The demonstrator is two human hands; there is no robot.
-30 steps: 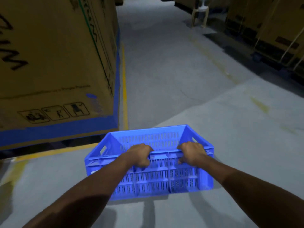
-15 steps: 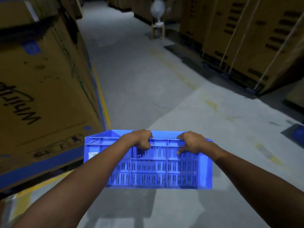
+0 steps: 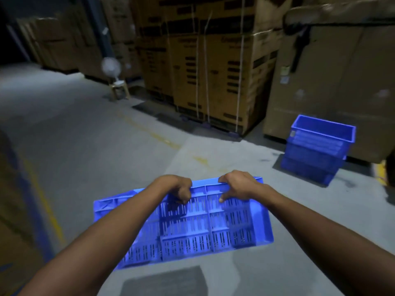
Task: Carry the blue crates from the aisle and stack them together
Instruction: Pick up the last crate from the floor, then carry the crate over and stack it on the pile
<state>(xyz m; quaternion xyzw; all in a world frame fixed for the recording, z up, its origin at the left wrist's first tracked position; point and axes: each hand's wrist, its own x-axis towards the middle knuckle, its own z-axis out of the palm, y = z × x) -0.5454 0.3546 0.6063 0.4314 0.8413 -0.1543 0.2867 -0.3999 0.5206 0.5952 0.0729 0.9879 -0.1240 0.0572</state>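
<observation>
Nearest the camera, a blue slatted crate (image 3: 203, 227) hangs off the floor, its perforated long wall facing the camera and its long axis running left to right, the right end slightly higher. Its inside cannot be seen. The left hand (image 3: 180, 189) and right hand (image 3: 235, 186) both curl over the upper rim, knuckles up, fingers closed around that edge, forearms reaching forward side by side. Further off to the right, a stack of blue crates (image 3: 316, 150) stands on the concrete floor (image 3: 85, 135) against a large cardboard box (image 3: 333, 77); the top crate looks empty. Beyond, strapped cartons (image 3: 209, 67) line the aisle, with a white fan (image 3: 112, 68) on a stool (image 3: 119, 90).
</observation>
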